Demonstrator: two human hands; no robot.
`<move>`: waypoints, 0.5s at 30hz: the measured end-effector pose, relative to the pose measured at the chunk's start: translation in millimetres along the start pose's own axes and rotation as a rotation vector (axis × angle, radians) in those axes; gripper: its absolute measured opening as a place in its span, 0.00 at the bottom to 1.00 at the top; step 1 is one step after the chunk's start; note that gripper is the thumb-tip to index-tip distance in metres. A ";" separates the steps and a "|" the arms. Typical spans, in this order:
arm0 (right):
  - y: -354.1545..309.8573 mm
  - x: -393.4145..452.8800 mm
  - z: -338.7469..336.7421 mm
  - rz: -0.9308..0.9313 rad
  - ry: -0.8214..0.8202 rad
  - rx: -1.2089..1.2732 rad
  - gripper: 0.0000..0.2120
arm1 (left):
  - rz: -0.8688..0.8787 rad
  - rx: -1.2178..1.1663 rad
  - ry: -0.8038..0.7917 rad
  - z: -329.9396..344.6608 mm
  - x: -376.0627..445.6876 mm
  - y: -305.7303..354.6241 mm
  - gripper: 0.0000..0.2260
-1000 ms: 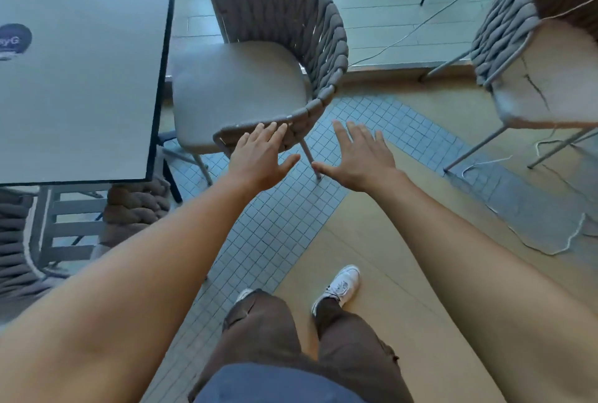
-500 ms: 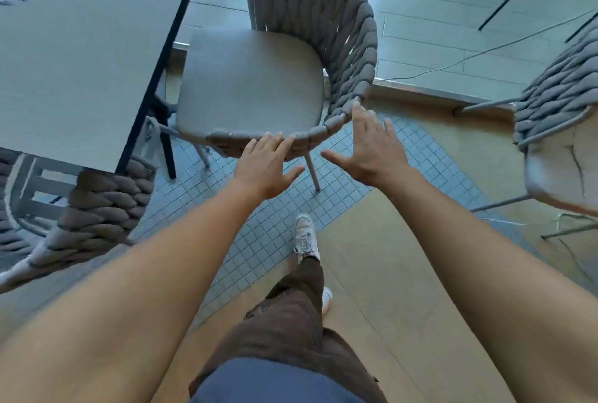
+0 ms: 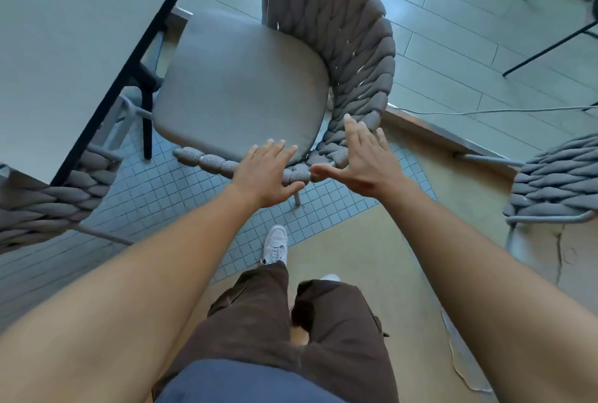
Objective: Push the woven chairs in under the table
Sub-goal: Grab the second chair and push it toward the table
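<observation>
A grey woven chair [image 3: 239, 91] with a smooth seat cushion stands beside the right edge of the grey table [image 3: 64, 40], its seat outside the tabletop. My left hand [image 3: 267, 172] lies flat over the chair's near woven arm rail, fingers spread. My right hand [image 3: 362, 156] is spread open against the curved woven back at the rail's right end. Neither hand grips anything. A second woven chair [image 3: 48, 205] sits partly under the table at the lower left.
A third woven chair [image 3: 556, 182] stands at the right edge. Dark thin furniture legs [image 3: 550, 46] and a cable [image 3: 485, 110] cross the pale floor beyond a raised step. My legs and a white shoe [image 3: 275, 245] are on the tiled floor below.
I have stepped closer and the chair fills more of the view. Both hands have gone from hovering near the rail to resting on the chair's arm and back.
</observation>
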State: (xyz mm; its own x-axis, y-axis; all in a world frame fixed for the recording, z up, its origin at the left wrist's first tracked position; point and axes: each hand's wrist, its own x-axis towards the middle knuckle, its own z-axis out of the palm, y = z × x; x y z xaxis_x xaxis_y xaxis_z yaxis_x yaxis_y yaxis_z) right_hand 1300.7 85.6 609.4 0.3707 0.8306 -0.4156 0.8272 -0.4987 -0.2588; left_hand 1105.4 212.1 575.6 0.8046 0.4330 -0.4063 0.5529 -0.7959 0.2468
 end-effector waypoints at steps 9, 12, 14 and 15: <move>52.8 55.1 -11.6 -0.298 -0.168 -0.275 0.64 | -0.059 -0.074 -0.025 10.7 38.5 37.3 0.39; 73.0 76.8 -15.4 -0.415 -0.234 -0.349 0.66 | -0.117 -0.078 -0.045 17.3 55.7 60.8 0.40; 87.4 94.0 -17.8 -0.523 -0.296 -0.408 0.66 | -0.165 -0.088 -0.063 21.4 68.8 74.4 0.40; 94.4 103.8 -17.7 -0.581 -0.309 -0.450 0.66 | -0.185 -0.090 -0.060 23.5 75.6 78.8 0.40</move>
State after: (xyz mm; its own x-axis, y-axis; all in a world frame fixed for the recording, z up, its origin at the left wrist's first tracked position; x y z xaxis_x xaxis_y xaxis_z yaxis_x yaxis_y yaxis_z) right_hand 1424.8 129.1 557.2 -0.2512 0.7881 -0.5619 0.9678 0.1954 -0.1585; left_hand 1204.7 172.1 543.6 0.6749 0.5403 -0.5026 0.7093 -0.6630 0.2396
